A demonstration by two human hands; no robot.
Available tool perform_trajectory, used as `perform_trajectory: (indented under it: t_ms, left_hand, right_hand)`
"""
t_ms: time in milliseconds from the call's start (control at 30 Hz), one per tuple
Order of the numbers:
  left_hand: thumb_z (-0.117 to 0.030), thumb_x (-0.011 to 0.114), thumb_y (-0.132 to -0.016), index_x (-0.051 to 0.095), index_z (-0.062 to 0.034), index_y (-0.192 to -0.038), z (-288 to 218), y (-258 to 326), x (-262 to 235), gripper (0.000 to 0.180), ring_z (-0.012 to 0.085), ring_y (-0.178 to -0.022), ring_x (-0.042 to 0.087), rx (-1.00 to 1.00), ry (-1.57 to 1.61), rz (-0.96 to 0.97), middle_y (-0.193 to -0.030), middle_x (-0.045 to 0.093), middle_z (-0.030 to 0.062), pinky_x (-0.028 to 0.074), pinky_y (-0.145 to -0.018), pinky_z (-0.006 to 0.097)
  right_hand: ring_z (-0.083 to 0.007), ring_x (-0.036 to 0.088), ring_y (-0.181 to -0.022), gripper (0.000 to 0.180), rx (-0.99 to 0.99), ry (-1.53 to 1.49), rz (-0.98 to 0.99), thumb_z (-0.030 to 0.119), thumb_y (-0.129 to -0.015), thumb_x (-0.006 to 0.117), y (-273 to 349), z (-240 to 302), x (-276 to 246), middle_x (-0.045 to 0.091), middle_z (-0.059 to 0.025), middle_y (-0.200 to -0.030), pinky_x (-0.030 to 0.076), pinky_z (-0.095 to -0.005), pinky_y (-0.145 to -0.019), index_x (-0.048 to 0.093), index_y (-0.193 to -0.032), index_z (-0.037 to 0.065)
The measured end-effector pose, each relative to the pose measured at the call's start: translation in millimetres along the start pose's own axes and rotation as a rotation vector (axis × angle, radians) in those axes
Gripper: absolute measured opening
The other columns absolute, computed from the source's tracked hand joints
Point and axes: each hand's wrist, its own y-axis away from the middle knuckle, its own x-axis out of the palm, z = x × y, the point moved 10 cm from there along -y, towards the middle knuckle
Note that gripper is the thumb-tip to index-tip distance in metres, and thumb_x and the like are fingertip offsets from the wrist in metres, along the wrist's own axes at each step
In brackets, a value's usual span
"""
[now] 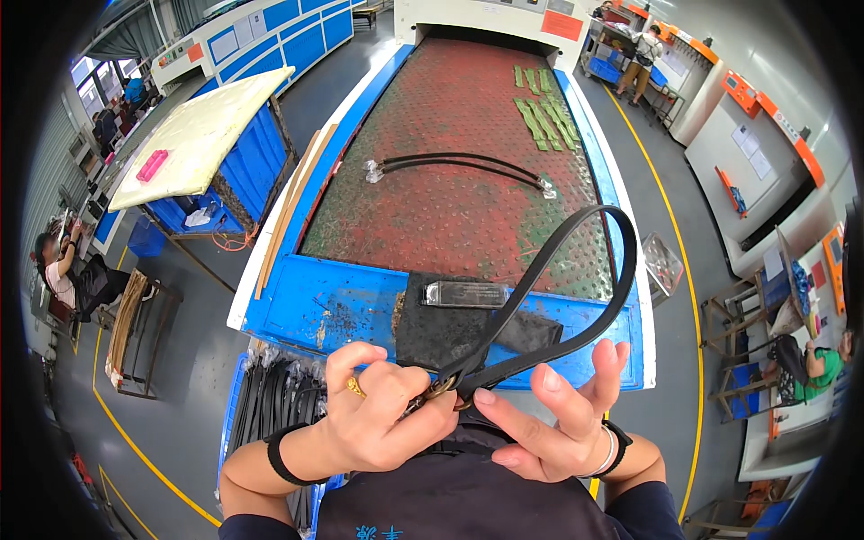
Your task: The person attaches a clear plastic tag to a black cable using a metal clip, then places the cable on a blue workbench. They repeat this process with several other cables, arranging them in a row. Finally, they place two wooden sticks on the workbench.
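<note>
Bright, even light, fisheye-bent edges, dark rounded border

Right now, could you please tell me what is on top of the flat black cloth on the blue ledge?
A clear, oblong plastic case lies on the cloth; the black looped strap passes in front, and whatever it covers there cannot be seen.

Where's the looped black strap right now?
In the head view, the looped black strap rises right of centre, across the near right corner of the conveyor; the left hand holds its lower end, the right hand beside it.
</note>
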Motion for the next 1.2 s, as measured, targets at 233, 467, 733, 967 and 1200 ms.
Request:
perform_trajectory:
  t_ms: [233,467,733,967,1200]
  left_hand:
    - [-0.017,0.072,-0.061,0.064,-0.0166,-0.074,-2,0,3,0.015,0.0094,-0.055,0.043,0.028,0.005,0.022,-0.078,0.049,-0.0017,0.034,-0.082,0.035]
    - [-0.013,0.074,-0.059,0.064,-0.0097,-0.079,21,11,2,0.022,0.0135,-0.062,0.048,-0.120,0.034,0.039,-0.077,0.050,0.0002,0.035,-0.078,0.036]
    - [-0.006,0.073,-0.056,0.064,-0.0067,-0.080,50,15,-8,0.026,0.0170,-0.062,0.049,-0.280,0.163,-0.012,-0.072,0.050,0.0020,0.036,-0.068,0.036]
    - [-0.004,0.072,-0.056,0.064,-0.0062,-0.077,56,14,-6,0.023,0.0194,-0.064,0.050,-0.340,0.195,0.062,-0.073,0.050,0.0039,0.037,-0.067,0.034]
    - [-0.005,0.071,-0.061,0.061,-0.0060,-0.074,86,20,-2,0.017,0.0235,-0.071,0.050,-0.539,0.284,0.258,-0.076,0.051,0.0067,0.039,-0.066,0.032]
  right_hand:
    - [-0.0384,0.022,-0.133,0.042,-0.013,-0.172,-0.018,0.043,-0.075,0.061,-3,-2,-2,0.047,-0.0036,-0.133,0.002,-0.0560,-0.109,0.070,-0.106,0.017]
    - [-0.0388,0.032,-0.130,0.037,0.185,-0.293,-0.624,0.029,-0.094,0.037,67,-66,-32,0.040,-0.0165,-0.135,0.016,-0.0546,-0.109,0.064,-0.110,0.009]
    - [-0.0376,0.027,-0.132,0.035,0.699,0.197,0.415,0.022,-0.084,0.058,198,-173,151,0.040,-0.0157,-0.136,0.014,-0.0568,-0.107,0.062,-0.110,0.000]
    - [-0.0386,0.025,-0.133,0.033,0.659,0.193,0.415,0.025,-0.082,0.061,200,-169,160,0.039,-0.0162,-0.138,0.015,-0.0576,-0.106,0.065,-0.104,0.001]
    - [-0.0329,0.047,-0.112,0.025,0.549,-0.025,0.153,0.013,-0.078,0.062,135,-153,87,0.056,-0.0117,-0.111,0.028,-0.0515,-0.102,0.066,-0.102,0.007]
